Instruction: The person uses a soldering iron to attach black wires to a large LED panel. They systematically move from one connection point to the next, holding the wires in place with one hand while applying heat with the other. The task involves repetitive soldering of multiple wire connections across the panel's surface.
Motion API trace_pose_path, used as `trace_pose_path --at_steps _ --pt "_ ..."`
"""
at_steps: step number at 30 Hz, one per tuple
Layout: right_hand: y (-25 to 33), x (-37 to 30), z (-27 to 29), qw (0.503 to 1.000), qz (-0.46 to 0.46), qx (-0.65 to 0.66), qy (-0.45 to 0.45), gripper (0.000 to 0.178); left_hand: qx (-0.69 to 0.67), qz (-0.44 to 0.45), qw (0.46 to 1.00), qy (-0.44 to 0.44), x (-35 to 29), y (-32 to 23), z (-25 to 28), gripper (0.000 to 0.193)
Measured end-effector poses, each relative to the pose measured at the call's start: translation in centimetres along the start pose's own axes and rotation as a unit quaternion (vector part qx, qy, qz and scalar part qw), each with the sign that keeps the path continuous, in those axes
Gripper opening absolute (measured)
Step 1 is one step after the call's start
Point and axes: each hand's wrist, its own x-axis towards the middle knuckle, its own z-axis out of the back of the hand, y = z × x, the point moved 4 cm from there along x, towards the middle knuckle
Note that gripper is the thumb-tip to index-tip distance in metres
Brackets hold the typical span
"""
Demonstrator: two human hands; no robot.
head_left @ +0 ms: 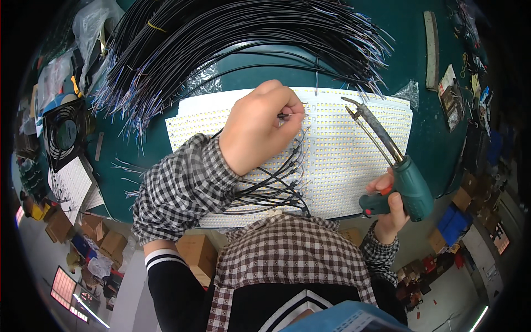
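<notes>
My left hand pinches the end of a thin black wire and presses it onto a white board of small yellow light dots lying on the green table. Several black wires fixed along the board's middle column curl back toward my body. My right hand grips a green pistol-shaped soldering gun; its long metal tip points up over the board, to the right of my left hand and apart from the wire.
A big fan of black wires with stripped ends covers the far table. A small black fan and another dotted board sit at left. Tools and small parts line the right edge. Cardboard boxes stand on the floor.
</notes>
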Motion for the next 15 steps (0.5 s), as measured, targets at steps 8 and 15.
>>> trace_pose_path --at_steps 8,15 --pt "0.1 -0.2 -0.3 1.000 -0.002 -0.024 0.014 0.056 0.095 -0.017 0.994 -0.054 0.0 0.1 -1.1 0.013" --pt "0.1 -0.8 -0.6 0.998 -0.034 -0.032 0.050 0.057 0.092 -0.001 0.995 -0.043 0.1 0.1 -1.0 0.013"
